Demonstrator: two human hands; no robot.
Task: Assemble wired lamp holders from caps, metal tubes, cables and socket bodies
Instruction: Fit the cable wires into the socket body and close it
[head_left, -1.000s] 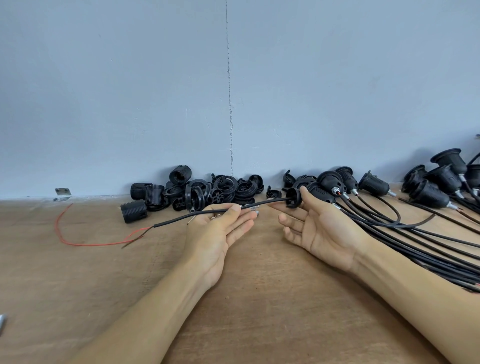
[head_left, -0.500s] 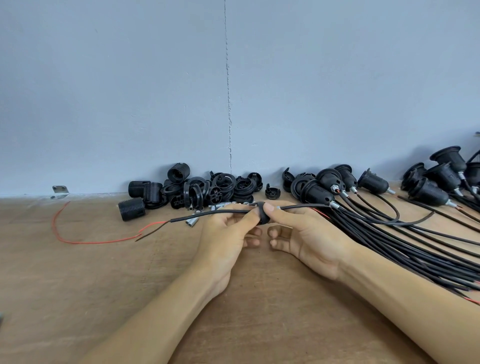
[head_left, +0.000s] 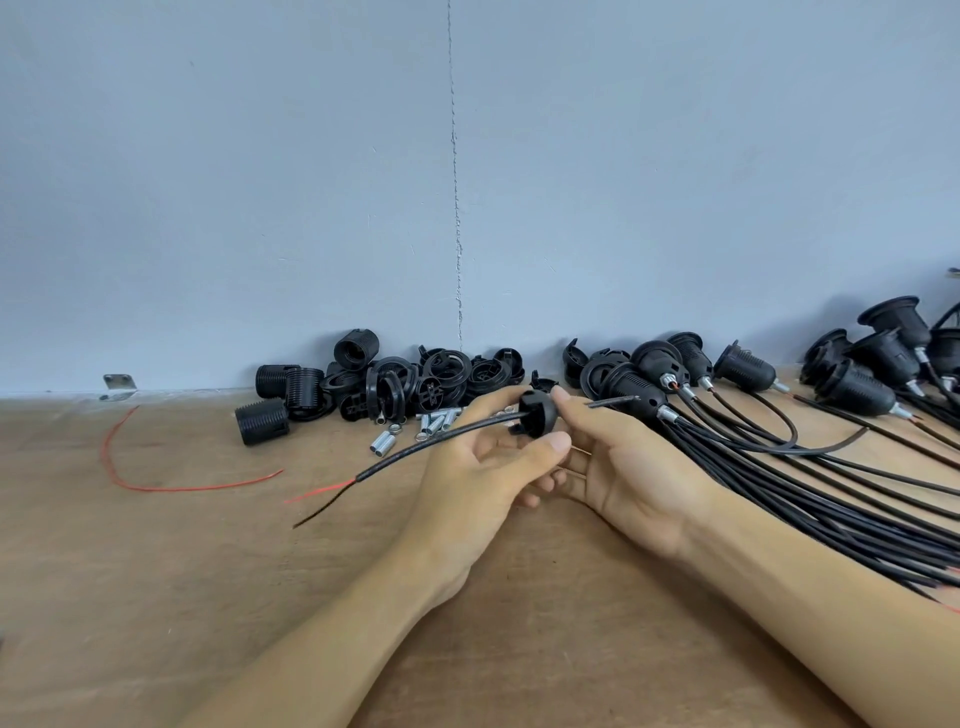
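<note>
A black cable (head_left: 415, 451) runs through a small black cap (head_left: 537, 413) held above the wooden table (head_left: 156, 571). My left hand (head_left: 483, 478) curls its fingers round the cable just left of the cap, thumb below it. My right hand (head_left: 623, 467) pinches the cap from the right with index finger and thumb. The cable's stripped red and black ends (head_left: 317, 499) hang out to the left; its short other end (head_left: 613, 401) sticks out to the right past my fingers.
A heap of black socket bodies and rings (head_left: 384, 384) lies by the wall, with several short metal tubes (head_left: 415, 428) in front. Finished lamp holders with long cables (head_left: 779, 441) fan out on the right. A loose red wire (head_left: 156, 486) lies at left.
The cap has slid left along the cable, which now pokes out to the right of it. Both hands came together and closed round cap and cable, then lifted slightly.
</note>
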